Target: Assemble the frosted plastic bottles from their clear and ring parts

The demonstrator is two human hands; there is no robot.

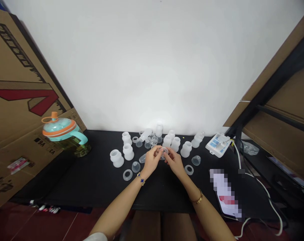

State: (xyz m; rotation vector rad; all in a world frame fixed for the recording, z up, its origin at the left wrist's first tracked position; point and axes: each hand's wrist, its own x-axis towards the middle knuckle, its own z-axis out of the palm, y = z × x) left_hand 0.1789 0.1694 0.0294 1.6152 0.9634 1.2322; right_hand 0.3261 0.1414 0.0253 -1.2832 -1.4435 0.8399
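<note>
1. Left hand (152, 159) and right hand (174, 161): fingers curled nearly closed, both pinching clear ring (164, 149); ring sits between them above black table (91, 182); whether another piece is seated in it, cannot tell
2. Done: rightmost white bottle (196, 140) seems clear-topped; attached or just behind, cannot tell
3. Left: several open-mouthed bottles (117, 158) standing bare; loose rings (127, 175), clear domes (136, 167) lying separate

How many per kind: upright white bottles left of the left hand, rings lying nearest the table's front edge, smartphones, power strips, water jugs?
Upright white bottles: 3
Front rings: 2
Smartphone: 1
Power strip: 1
Water jug: 1
Total: 8
</note>
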